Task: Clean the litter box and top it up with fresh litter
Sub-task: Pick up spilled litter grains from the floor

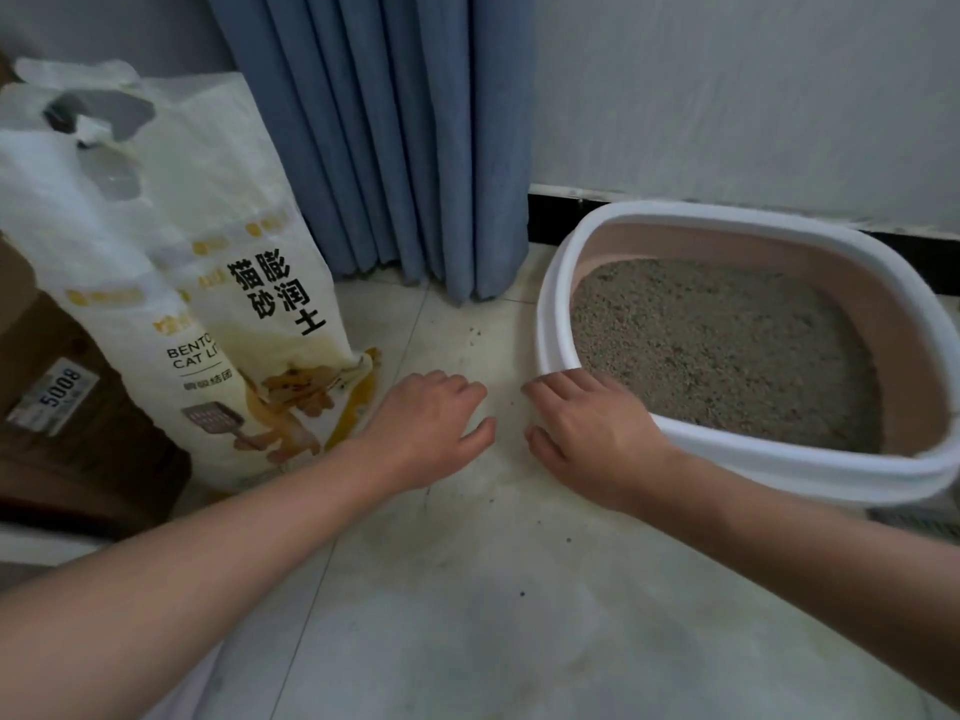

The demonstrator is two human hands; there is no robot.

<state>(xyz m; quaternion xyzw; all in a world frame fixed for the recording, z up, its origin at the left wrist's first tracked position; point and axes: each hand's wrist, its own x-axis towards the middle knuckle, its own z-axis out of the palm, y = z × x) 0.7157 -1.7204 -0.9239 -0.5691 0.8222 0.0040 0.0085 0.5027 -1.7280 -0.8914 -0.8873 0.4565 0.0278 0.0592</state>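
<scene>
A brown cardboard box [62, 449] is sitting far left, and a tall white plastic bag of cat litter [234, 314] is standing beside it, before a blue curtain [405, 148]. The left hand [431, 423] is hovering over the pale floor tiles [519, 615], loosely curled and grasping nothing. The right hand [587, 433], likewise released, is lying by the white-rimmed pink litter box [779, 459], which is holding grey litter [727, 350].

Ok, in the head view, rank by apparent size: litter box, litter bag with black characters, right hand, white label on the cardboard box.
1. litter box, though the frame edge crops it.
2. litter bag with black characters, close behind; nearness makes this unsure.
3. right hand.
4. white label on the cardboard box.
</scene>
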